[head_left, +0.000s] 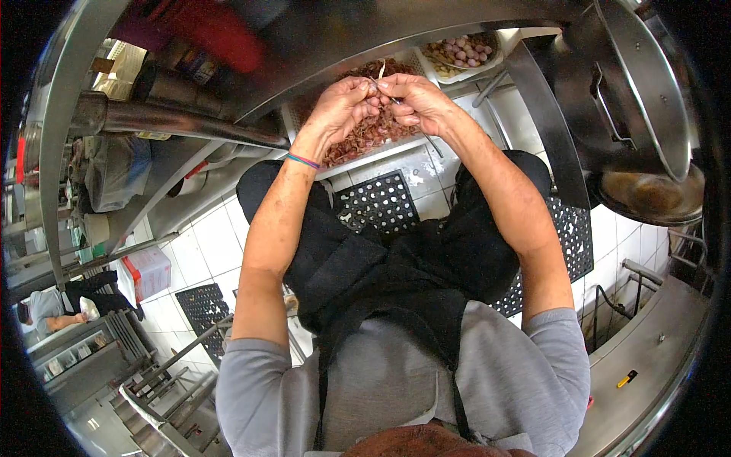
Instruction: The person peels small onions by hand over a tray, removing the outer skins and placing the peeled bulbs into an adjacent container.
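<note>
My left hand (343, 108) and my right hand (420, 104) meet fingertip to fingertip over a pale crate (373, 161) heaped with reddish-brown papery skins (373, 137), which look like shallot or onion skins. Both hands are closed in a pinch. The left fingers grip something small that they mostly hide. A thin dark piece, apparently part of a small knife (395, 100), shows beneath my right fingers. A pale, thin strip (382, 70) sticks up between the fingertips. Just beyond my right hand, a container (496, 62) holds peeled pinkish bulbs (464, 52), probably shallots, and yellowish pieces.
A steel counter edge (320, 72) curves over the crate. At right stand a large pot (567, 91) and a browned pan (655, 194). Black perforated mats (378, 199) lie on white tiles. A yellow-and-black tool (627, 378) rests on steel. Another person (53, 312) is far left.
</note>
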Demonstrator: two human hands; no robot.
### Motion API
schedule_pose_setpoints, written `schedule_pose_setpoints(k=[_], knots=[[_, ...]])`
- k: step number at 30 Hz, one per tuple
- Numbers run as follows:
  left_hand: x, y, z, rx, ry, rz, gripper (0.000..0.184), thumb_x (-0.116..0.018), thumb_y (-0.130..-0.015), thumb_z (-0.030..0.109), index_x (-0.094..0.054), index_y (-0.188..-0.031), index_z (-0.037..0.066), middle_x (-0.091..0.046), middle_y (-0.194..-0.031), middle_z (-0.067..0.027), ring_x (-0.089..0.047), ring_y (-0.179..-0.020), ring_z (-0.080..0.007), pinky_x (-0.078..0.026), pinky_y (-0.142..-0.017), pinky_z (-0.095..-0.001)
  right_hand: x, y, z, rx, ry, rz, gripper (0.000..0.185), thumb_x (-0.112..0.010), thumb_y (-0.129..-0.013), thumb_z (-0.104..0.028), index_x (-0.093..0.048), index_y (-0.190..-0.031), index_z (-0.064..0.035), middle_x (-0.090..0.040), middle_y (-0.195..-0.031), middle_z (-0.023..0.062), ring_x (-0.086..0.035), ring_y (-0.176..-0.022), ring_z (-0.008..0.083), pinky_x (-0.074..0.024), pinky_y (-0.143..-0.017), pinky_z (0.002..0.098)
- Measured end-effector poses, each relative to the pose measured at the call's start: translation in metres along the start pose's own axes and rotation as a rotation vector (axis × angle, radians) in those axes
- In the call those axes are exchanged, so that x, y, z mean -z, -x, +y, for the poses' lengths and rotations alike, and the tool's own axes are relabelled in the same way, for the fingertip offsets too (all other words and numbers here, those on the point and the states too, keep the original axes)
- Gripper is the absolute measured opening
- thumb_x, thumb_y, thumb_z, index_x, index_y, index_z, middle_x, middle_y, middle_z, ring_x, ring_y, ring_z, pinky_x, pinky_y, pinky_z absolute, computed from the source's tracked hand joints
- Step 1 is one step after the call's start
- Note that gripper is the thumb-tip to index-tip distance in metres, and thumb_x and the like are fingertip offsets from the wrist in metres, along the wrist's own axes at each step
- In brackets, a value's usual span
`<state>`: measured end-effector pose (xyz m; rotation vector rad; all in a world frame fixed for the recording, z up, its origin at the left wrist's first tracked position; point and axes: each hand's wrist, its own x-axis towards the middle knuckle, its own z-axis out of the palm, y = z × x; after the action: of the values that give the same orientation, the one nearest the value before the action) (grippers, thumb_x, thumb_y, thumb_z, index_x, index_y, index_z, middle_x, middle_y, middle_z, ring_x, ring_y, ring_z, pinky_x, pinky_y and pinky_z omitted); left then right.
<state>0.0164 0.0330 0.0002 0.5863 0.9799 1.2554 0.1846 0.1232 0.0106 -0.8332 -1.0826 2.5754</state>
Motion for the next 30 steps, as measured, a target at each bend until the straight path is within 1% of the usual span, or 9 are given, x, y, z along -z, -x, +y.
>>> schedule_pose_setpoints(k=[3,6,12,18,20,21,23,27,30], knots=[[0.003,0.003,0.003,0.021,0.017,-0.048,0.015,-0.047,-0.098,0.009,-0.052,-0.105,-0.003,-0.060,-0.096,-0.0110,-0.058,-0.081,-0.0147,-0.051,-0.071,-0.0266,0.006,-0.001,0.000,-0.035,-0.082,-0.046,0.012,-0.055,-0.095,-0.015,-0.053,-0.101,-0.0049,-0.056,-0.083,0.0010,-0.032,-0.046,0.0009,-0.0213,-0.035,0.0173],[0.010,0.001,-0.001,-0.002,0.073,-0.053,0.016,-0.049,-0.096,0.008,-0.053,-0.108,-0.003,-0.061,-0.099,-0.0118,-0.058,-0.083,-0.0152,-0.051,-0.073,-0.0267,0.011,-0.003,-0.002,-0.052,-0.119,-0.078,0.012,-0.056,-0.094,-0.017,-0.054,-0.100,-0.0064,-0.054,-0.081,0.0004,-0.033,-0.047,0.0028,-0.0227,-0.036,0.0187],[0.016,-0.001,-0.005,0.005,0.220,0.047,0.021,-0.052,-0.095,0.008,-0.053,-0.114,-0.001,-0.060,-0.101,-0.0103,-0.055,-0.081,-0.0149,-0.050,-0.073,-0.0275,0.004,-0.004,0.003,0.015,0.014,0.150,0.019,-0.063,-0.091,-0.020,-0.054,-0.098,-0.0051,-0.056,-0.084,0.0033,-0.036,-0.048,0.0042,-0.0233,-0.036,0.0195],[0.014,-0.001,-0.004,-0.003,0.235,0.049,0.020,-0.050,-0.097,0.012,-0.053,-0.112,-0.001,-0.060,-0.100,-0.0096,-0.053,-0.078,-0.0133,-0.050,-0.070,-0.0249,0.006,-0.012,0.010,0.048,0.148,0.169,0.024,-0.062,-0.091,-0.020,-0.053,-0.105,-0.0028,-0.059,-0.082,0.0078,-0.038,-0.048,0.0055,-0.0271,-0.036,0.0216],[0.020,-0.003,-0.005,0.023,0.276,0.006,0.019,-0.050,-0.097,0.012,-0.053,-0.111,-0.002,-0.060,-0.099,-0.0098,-0.054,-0.080,-0.0138,-0.051,-0.071,-0.0245,-0.001,-0.009,0.010,0.079,0.194,0.197,0.027,-0.061,-0.092,-0.020,-0.051,-0.109,-0.0021,-0.058,-0.082,0.0068,-0.037,-0.046,0.0045,-0.0259,-0.035,0.0200],[0.019,-0.003,-0.004,0.025,0.254,0.044,0.019,-0.049,-0.097,0.011,-0.053,-0.110,-0.002,-0.060,-0.100,-0.0102,-0.055,-0.081,-0.0145,-0.052,-0.072,-0.0249,-0.003,-0.008,0.010,0.095,0.217,0.211,0.028,-0.060,-0.093,-0.020,-0.050,-0.112,-0.0017,-0.058,-0.082,0.0063,-0.036,-0.045,0.0039,-0.0252,-0.035,0.0193],[0.016,-0.002,-0.004,0.030,0.212,0.121,0.018,-0.049,-0.097,0.010,-0.053,-0.108,-0.003,-0.059,-0.100,-0.0109,-0.056,-0.084,-0.0157,-0.053,-0.075,-0.0257,0.000,-0.013,0.017,0.167,0.311,0.248,0.034,-0.061,-0.092,-0.019,-0.048,-0.118,-0.0014,-0.058,-0.084,0.0064,-0.039,-0.047,0.0046,-0.0282,-0.037,0.0198],[0.020,-0.006,-0.010,-0.012,0.296,0.172,0.017,-0.049,-0.097,0.009,-0.052,-0.107,-0.005,-0.058,-0.100,-0.0118,-0.058,-0.087,-0.0179,-0.055,-0.079,-0.0279,-0.007,-0.011,0.015,0.298,0.554,0.258,0.046,-0.063,-0.090,-0.018,-0.044,-0.129,-0.0016,-0.059,-0.083,0.0055,-0.047,-0.056,0.0062,-0.0348,-0.043,0.0207],[0.019,-0.007,-0.011,-0.033,0.302,0.193,0.017,-0.049,-0.097,0.008,-0.052,-0.107,-0.005,-0.057,-0.099,-0.0120,-0.058,-0.087,-0.0182,-0.055,-0.079,-0.0280,0.000,-0.020,0.024,0.350,0.613,0.167,0.047,-0.064,-0.089,-0.017,-0.045,-0.130,-0.0022,-0.060,-0.080,0.0044,-0.051,-0.063,0.0068,-0.0393,-0.050,0.0210]])
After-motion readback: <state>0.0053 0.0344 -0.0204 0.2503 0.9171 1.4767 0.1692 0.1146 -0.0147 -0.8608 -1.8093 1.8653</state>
